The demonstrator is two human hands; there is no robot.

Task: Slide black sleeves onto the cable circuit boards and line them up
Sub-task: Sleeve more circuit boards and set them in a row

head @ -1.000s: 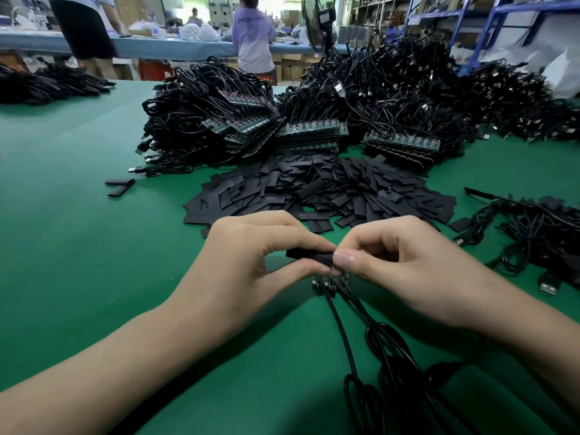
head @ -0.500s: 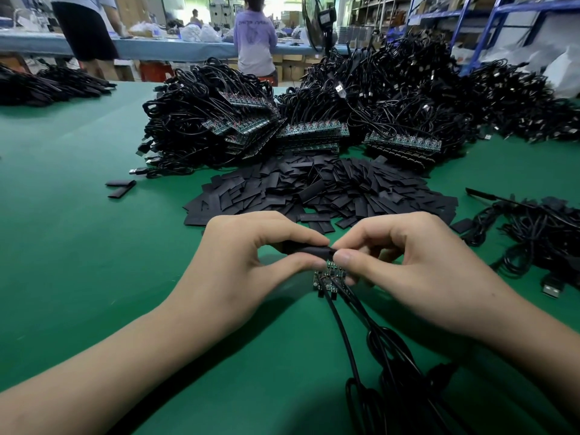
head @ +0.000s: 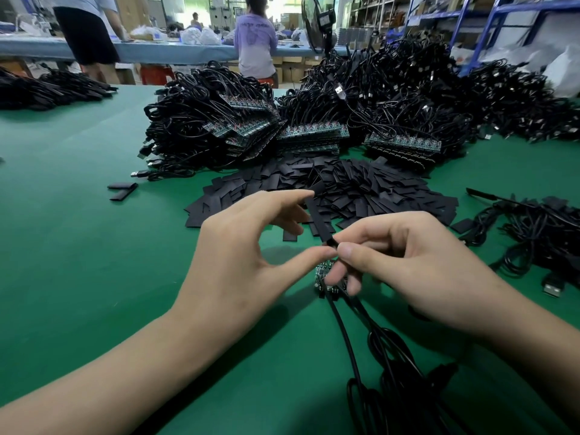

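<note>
A fan stands beyond the green table, near blue shelving.

Electronics assembly workshop: green counter; bulk heaps of cables with circuit boards; pile of black sleeves; blue storage racks; workers at far counter.
</note>
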